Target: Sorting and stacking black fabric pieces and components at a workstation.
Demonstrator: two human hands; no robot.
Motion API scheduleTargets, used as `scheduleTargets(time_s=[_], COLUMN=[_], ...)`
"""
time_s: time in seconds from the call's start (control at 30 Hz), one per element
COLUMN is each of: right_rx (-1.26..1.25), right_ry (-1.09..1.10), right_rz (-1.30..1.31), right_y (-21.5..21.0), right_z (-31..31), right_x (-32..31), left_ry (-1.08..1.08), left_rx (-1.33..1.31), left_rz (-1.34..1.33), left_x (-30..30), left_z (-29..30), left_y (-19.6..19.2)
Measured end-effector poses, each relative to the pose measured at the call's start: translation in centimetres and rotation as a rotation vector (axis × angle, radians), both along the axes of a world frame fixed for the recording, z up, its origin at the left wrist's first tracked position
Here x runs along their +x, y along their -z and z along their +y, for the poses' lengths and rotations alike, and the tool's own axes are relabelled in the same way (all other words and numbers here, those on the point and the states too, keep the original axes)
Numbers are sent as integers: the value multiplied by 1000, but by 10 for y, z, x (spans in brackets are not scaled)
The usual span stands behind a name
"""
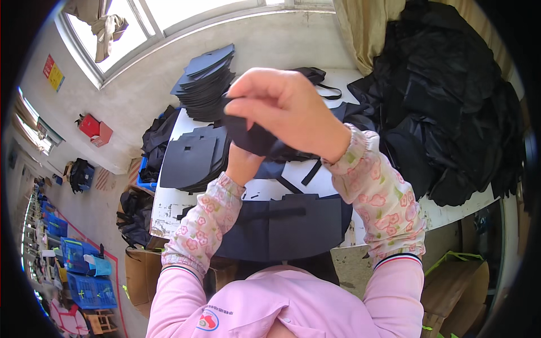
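Note:
My right hand [282, 110] is raised above the white table [451, 211], its fingers closed on a dark navy fabric piece [253, 139]. My left hand [243, 164] is below it, mostly hidden, and grips the lower part of the same piece. A flat dark fabric panel [287, 225] lies on the table's near edge under my forearms. Both arms wear pink flowered sleeve covers.
A stack of dark cut pieces [205, 79] stands at the table's far left, with flat notched panels [189, 160] in front of it. A big heap of black fabric [451, 112] fills the right side. Blue crates [84, 270] and cardboard boxes [141, 276] sit on the floor at left.

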State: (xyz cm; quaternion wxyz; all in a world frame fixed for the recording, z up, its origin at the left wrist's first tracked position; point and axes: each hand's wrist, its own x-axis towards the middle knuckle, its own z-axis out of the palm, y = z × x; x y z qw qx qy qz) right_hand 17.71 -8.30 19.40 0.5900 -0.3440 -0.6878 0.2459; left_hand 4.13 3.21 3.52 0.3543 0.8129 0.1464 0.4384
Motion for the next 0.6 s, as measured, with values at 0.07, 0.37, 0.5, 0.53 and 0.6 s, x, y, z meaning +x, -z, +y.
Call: scheduleTargets(time_s=[0.07,0.37,0.5,0.53,0.6], right_rx=[-40,-219,-481,-469,-544], right_ry=[-44,287,124,80,75], right_rz=[-151,-194,-107,-116,-146], right_y=[-12,90,194,203,201], right_z=[-12,-6,14,18,24], right_x=[-9,56,74,63,46], left_ry=[-119,735,851,843,893], left_rx=[186,-778,-876,-869,-1158], left_rz=[-52,-838,-877,-876,-970], left_x=[4,-76,-91,-100,-109], left_z=[1,33,18,14,4], left_y=[-20,-28,-40,-41,-54])
